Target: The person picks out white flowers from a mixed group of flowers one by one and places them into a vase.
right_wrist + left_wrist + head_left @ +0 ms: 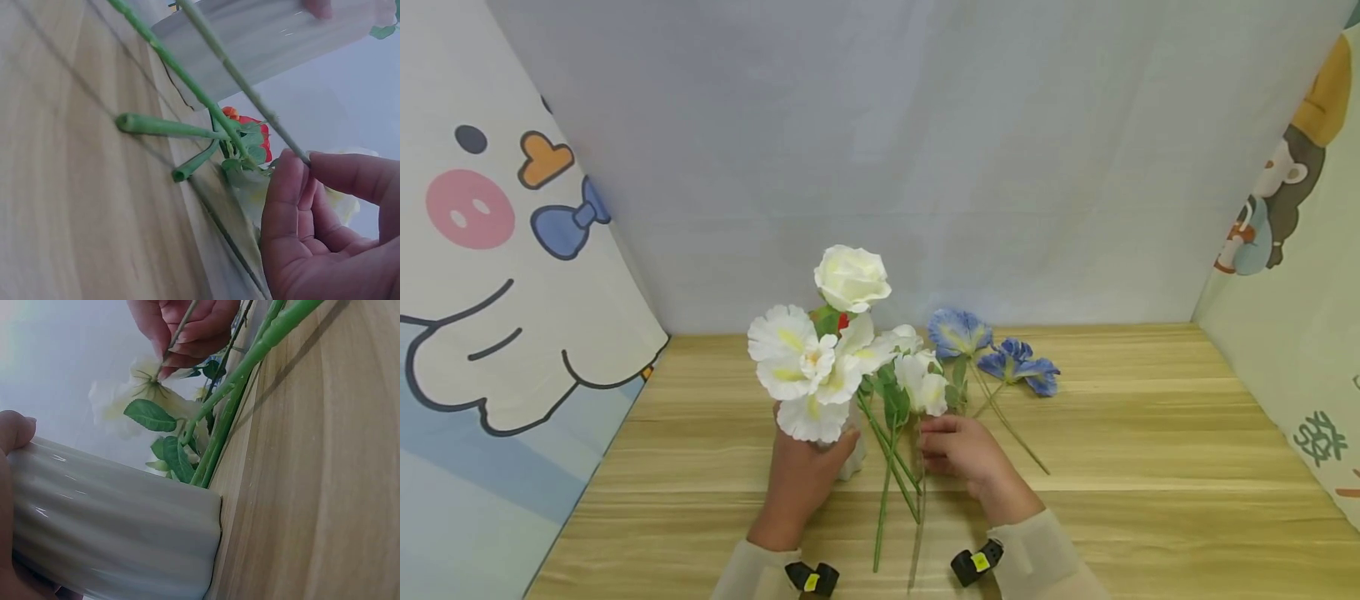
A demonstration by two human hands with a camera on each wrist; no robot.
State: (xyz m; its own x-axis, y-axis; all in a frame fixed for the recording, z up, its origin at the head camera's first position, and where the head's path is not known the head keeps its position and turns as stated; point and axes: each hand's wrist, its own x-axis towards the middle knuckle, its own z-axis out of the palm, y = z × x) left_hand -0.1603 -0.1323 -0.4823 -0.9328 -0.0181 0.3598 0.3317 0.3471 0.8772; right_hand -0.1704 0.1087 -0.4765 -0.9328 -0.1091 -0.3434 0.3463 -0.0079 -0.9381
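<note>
Right hand (962, 454) pinching a slim stem (249, 91).
At its nine o'clock, my left hand (805, 475) grips a glossy, rippled vase (119, 512).

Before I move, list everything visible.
vase: one, white, on table
rose: one, white, above vase
other blooms: several, white, near both hands
stems and leaves: several, green, right of vase
flowers: at least two, blue, beyond right hand
blossom: at least one, red, beyond vase
table: one, brown, underneath
backdrop: one, pale grey, behind
panels: two, multicoloured, either side
wrist cameras: two, black, wrists
sleeves: two, cream, forearms
left hand: one, gripping vase
right hand: one, pinching a stem
</note>
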